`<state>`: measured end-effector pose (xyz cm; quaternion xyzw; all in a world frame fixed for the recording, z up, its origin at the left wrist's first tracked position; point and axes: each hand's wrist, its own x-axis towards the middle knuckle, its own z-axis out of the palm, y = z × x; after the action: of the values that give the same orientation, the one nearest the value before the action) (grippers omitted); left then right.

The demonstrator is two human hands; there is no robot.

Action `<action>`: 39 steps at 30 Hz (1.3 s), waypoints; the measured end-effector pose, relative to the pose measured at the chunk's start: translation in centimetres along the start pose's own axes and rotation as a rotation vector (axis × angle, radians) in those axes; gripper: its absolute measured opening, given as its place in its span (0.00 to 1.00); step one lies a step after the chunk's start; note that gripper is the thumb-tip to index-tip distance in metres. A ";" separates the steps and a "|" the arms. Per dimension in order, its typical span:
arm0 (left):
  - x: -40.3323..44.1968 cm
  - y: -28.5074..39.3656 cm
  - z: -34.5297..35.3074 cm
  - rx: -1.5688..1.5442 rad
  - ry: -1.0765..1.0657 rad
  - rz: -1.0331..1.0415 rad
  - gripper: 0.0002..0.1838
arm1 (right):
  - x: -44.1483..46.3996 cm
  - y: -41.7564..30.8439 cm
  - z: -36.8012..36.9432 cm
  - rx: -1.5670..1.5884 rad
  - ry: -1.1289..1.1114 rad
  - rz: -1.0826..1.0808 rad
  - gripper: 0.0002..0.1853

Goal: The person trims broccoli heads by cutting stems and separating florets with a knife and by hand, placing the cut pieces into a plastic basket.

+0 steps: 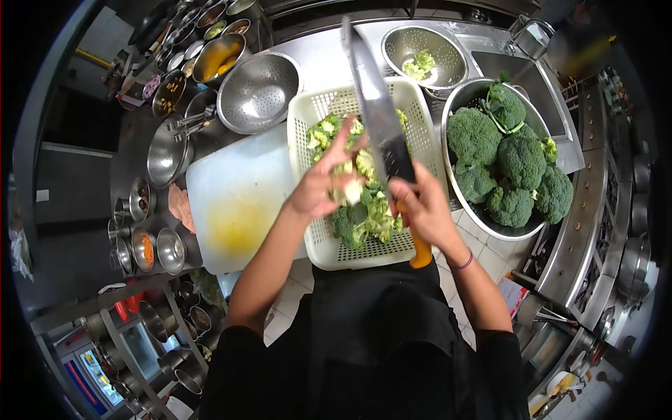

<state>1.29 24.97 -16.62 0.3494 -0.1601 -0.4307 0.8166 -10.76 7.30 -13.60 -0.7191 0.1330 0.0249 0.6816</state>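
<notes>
My right hand is wrapped round the orange handle of a large kitchen knife, whose broad blade points up and away from me. Across from it, my left hand has its fingers spread, slightly blurred. A pale broccoli piece is right by the left fingers; whether it touches them I cannot tell. Both hands are above a cream perforated plastic basket. Cut broccoli pieces lie inside it, partly hidden by my hands and the blade.
Whole broccoli heads fill a large metal bowl on the right. A colander with pale green bits stands behind, another colander at back left. The stained white cutting board lies left of the basket, near several small metal bowls.
</notes>
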 end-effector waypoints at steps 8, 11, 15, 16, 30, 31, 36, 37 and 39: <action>-7.3 -4.8 -1.9 1.152 0.230 -0.253 0.49 | -4.2 0.9 -5.3 -0.356 0.229 -0.039 0.17; -6.8 -7.3 -1.0 1.181 0.350 -0.313 0.44 | -5.7 3.5 -4.5 -0.207 0.148 0.131 0.17; -6.0 -5.7 -2.6 0.374 0.567 -0.360 0.40 | -6.9 2.6 -3.2 -0.242 0.108 0.136 0.19; -6.1 -5.1 -2.7 0.185 0.535 -0.264 0.41 | -7.2 1.9 -2.9 -0.265 0.128 0.070 0.19; -3.3 -2.7 0.9 0.822 0.458 0.656 0.32 | -7.8 -2.6 0.8 -0.523 0.236 -0.548 0.15; -3.2 -2.6 1.2 0.872 0.431 0.702 0.32 | -7.8 -2.9 1.1 -0.478 0.338 -0.702 0.16; -2.8 -2.9 2.4 0.978 0.402 0.719 0.26 | -4.5 0.7 1.9 -0.621 -0.011 -0.246 0.14; -2.8 -3.0 2.0 1.100 0.417 0.690 0.24 | -4.2 0.9 1.3 -0.623 -0.009 -0.248 0.14; -2.6 -2.4 1.7 1.505 0.426 0.680 0.23 | -3.9 0.8 0.3 -0.012 -0.121 0.124 0.11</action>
<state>-2.62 25.42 -17.03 0.8056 -0.3428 0.1341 0.4643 -14.64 8.17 -13.55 -0.7108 0.1357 0.1111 0.6811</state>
